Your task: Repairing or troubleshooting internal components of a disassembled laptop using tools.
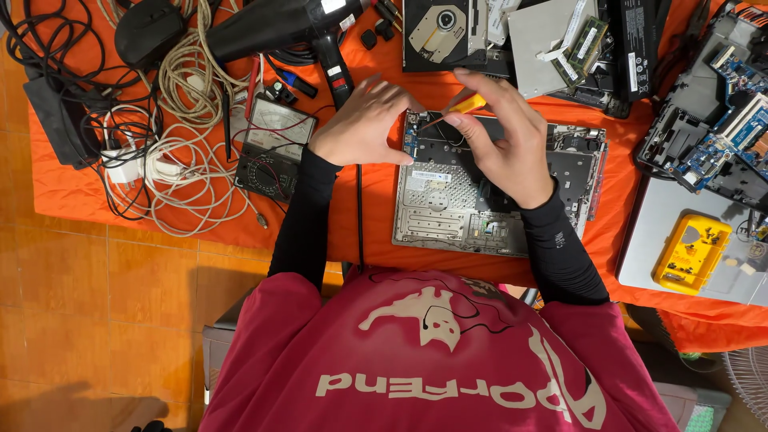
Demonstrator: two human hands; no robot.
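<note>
Pinching one orange-handled screwdriver (464,104) in your right hand's (504,144) closed grip, you hold it over the one opened laptop base (448,208); your left hand (360,124) rests open-fingered on that base's upper-left corner.

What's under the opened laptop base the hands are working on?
An orange cloth lies under the laptop base, showing around its edges. The right hand with a screwdriver covers its upper part.

A single head-worn camera looks almost straight down, close above the orange-covered worktop (376,216), whose near edge crosses mid-frame, the wearer's chest filling the bottom.
</note>
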